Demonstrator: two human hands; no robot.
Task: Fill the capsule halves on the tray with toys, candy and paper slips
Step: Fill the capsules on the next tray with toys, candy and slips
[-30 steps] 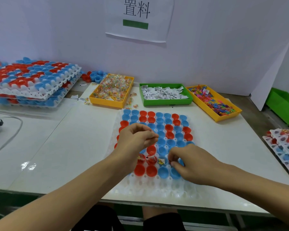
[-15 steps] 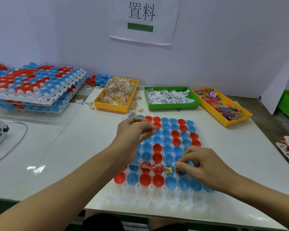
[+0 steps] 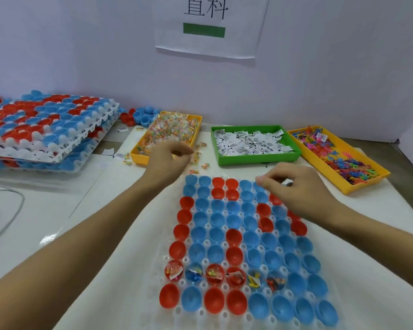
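Your left hand (image 3: 167,160), fingers curled, hovers at the yellow plastic candy bin (image 3: 138,156); your right hand (image 3: 296,186), fingertips pinched together, hovers over the white capsule tray's (image 3: 138,303) far edge; I cannot tell what either holds.

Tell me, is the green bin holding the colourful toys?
No, the green bin holds white paper slips; the toys lie in the yellow bin beside it.

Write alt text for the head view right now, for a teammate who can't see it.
Both hands reach away from the white tray of red and blue capsule halves, six of them filled: the left hand at the yellow candy bin, the right hand over the tray's far edge, fingers curled. Behind are a green bin of paper slips and a yellow toy bin.
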